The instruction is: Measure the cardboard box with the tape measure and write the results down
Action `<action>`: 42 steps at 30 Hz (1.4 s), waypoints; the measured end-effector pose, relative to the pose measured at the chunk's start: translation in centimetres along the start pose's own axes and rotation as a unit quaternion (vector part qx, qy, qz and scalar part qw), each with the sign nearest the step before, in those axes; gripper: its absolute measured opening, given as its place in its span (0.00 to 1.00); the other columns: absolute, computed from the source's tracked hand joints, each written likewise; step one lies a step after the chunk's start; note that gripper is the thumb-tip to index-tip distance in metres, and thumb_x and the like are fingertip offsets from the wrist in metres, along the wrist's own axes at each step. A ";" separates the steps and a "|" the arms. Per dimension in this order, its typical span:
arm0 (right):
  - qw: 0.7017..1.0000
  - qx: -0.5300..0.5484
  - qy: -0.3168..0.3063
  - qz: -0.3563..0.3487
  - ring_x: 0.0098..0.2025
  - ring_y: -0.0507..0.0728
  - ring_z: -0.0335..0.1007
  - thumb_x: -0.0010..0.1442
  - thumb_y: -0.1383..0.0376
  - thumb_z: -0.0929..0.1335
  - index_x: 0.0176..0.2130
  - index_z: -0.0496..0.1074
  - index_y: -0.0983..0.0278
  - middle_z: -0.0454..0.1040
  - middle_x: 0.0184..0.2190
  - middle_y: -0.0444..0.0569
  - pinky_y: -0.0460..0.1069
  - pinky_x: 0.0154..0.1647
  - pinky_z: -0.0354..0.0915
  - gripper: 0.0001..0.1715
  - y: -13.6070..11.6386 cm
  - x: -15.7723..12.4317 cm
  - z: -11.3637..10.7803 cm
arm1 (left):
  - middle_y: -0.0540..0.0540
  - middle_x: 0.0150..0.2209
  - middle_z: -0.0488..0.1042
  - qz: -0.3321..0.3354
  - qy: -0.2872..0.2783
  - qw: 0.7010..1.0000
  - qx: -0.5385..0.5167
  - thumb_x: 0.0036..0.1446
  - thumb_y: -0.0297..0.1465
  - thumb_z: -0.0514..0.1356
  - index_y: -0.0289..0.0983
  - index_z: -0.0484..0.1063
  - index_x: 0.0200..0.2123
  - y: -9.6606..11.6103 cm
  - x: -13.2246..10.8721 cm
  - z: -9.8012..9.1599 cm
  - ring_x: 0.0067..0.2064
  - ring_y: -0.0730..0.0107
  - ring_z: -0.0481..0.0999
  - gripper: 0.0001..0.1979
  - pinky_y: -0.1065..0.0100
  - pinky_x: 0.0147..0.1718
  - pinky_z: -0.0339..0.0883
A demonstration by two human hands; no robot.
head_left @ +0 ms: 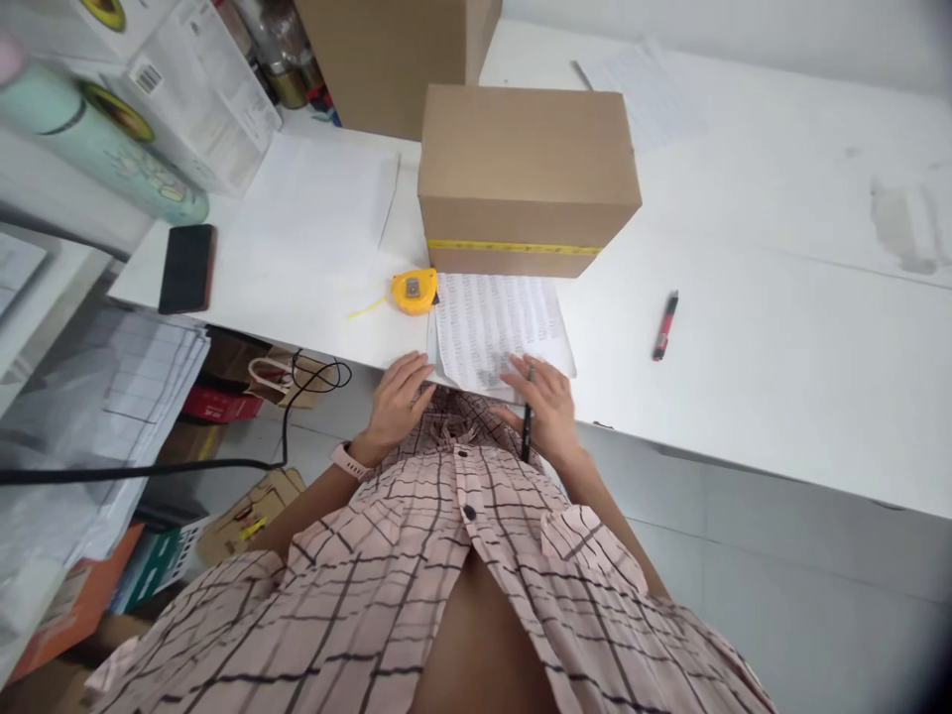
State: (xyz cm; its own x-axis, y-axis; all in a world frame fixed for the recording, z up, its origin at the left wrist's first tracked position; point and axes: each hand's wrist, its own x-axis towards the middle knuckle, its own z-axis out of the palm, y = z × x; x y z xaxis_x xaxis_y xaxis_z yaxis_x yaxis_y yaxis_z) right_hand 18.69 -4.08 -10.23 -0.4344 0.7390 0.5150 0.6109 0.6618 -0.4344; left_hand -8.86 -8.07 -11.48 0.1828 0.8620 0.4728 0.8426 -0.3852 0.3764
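Note:
My left hand [396,399] rests at the near edge of the white table [744,327], fingers spread flat beside a printed sheet [495,327]. My right hand [546,407] lies on the sheet's near edge and holds a dark pen [527,426] between its fingers. A yellow tape measure [414,291] sits just beyond the sheet; its yellow tape [513,247] runs along the front of a closed cardboard box [525,169].
A red marker [664,325] lies on the table to the right. A black phone [187,268] and blank white sheets [319,213] lie left. Boxes, a mint bottle [96,139] and a taller cardboard box [387,59] stand behind. Cables and clutter sit below left.

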 end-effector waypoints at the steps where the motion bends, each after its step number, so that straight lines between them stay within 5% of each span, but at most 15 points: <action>1: 1.000 -0.007 -0.013 -0.012 0.63 0.66 0.68 0.62 0.56 0.73 0.52 0.75 0.59 0.76 0.58 0.55 0.65 0.62 0.65 0.20 -0.4 0.2 1.1 | 0.37 0.54 0.77 0.010 0.006 1.000 0.008 0.69 0.32 0.56 0.35 0.74 0.53 -0.2 -0.2 0.3 0.60 0.55 0.74 0.13 0.49 0.60 0.69; 7: 1.000 0.006 -0.005 0.005 0.59 0.61 0.73 0.67 0.63 0.69 0.44 0.79 0.57 0.79 0.54 0.51 0.61 0.59 0.67 0.08 -1.5 1.6 5.7 | 0.39 0.54 0.78 0.005 0.020 1.000 0.011 0.69 0.33 0.56 0.36 0.74 0.54 -0.4 -0.3 1.2 0.60 0.55 0.75 0.14 0.44 0.62 0.67; 13: 0.999 0.011 0.031 0.038 0.52 0.60 0.78 0.68 0.66 0.66 0.39 0.78 0.59 0.82 0.47 0.50 0.58 0.53 0.70 0.09 -2.3 2.5 6.5 | 0.37 0.54 0.78 -0.011 0.016 1.000 0.007 0.69 0.32 0.55 0.35 0.74 0.55 0.7 -0.7 1.8 0.60 0.54 0.75 0.15 0.44 0.62 0.67; 18: 1.000 0.003 -0.016 0.023 0.55 0.61 0.76 0.69 0.66 0.65 0.40 0.77 0.60 0.81 0.50 0.53 0.57 0.52 0.70 0.11 -3.0 3.5 7.3 | 0.36 0.54 0.79 -0.026 0.026 0.999 0.001 0.69 0.32 0.55 0.35 0.75 0.54 1.4 -0.7 2.0 0.61 0.54 0.74 0.15 0.46 0.62 0.66; 23: 1.000 -0.011 -0.018 -0.022 0.56 0.62 0.76 0.70 0.65 0.65 0.40 0.77 0.60 0.81 0.51 0.52 0.57 0.52 0.71 0.10 -2.4 3.8 7.1 | 0.39 0.51 0.80 -0.039 0.040 0.998 -0.019 0.68 0.32 0.55 0.38 0.75 0.49 1.3 -0.6 1.7 0.59 0.56 0.76 0.12 0.48 0.61 0.67; 28: 0.997 0.008 -0.039 -0.060 0.61 0.62 0.71 0.67 0.59 0.68 0.45 0.76 0.61 0.77 0.57 0.54 0.60 0.61 0.67 0.11 -2.0 3.1 6.1 | 0.37 0.51 0.78 -0.083 0.087 0.992 -0.036 0.67 0.32 0.56 0.37 0.70 0.49 2.3 -0.3 1.0 0.57 0.56 0.75 0.10 0.49 0.57 0.71; 32: 0.995 0.035 -0.083 -0.031 0.65 0.61 0.67 0.67 0.57 0.68 0.50 0.76 0.59 0.73 0.61 0.53 0.62 0.66 0.63 0.15 -2.0 2.1 5.0 | 0.38 0.51 0.77 -0.023 0.110 0.992 -0.052 0.65 0.30 0.57 0.37 0.70 0.50 3.9 0.8 0.6 0.57 0.56 0.75 0.11 0.48 0.57 0.70; 38: 0.989 0.109 0.011 0.099 0.52 0.59 0.78 0.70 0.60 0.63 0.46 0.77 0.60 0.81 0.48 0.53 0.57 0.55 0.72 0.14 -1.0 1.1 2.2 | 0.39 0.48 0.80 0.069 -0.005 0.996 -0.063 0.67 0.27 0.52 0.36 0.74 0.47 5.7 2.8 2.1 0.55 0.57 0.77 0.12 0.50 0.57 0.72; 42: 0.953 0.144 0.099 0.249 0.49 0.60 0.77 0.73 0.56 0.58 0.52 0.73 0.60 0.80 0.44 0.53 0.58 0.51 0.70 0.20 0.6 0.9 0.0 | 0.32 0.60 0.73 0.123 -0.150 0.981 -0.027 0.69 0.30 0.52 0.30 0.70 0.57 7.3 3.9 4.2 0.65 0.51 0.69 0.18 0.47 0.64 0.64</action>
State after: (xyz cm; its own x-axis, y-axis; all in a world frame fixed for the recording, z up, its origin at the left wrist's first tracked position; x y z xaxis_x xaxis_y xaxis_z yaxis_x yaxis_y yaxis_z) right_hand 18.67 -3.01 -9.97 0.0120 0.9510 0.3089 0.4903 0.2637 -0.8307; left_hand 0.09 -6.14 -10.23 0.5244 0.7959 0.3026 0.7277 -0.6035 0.3259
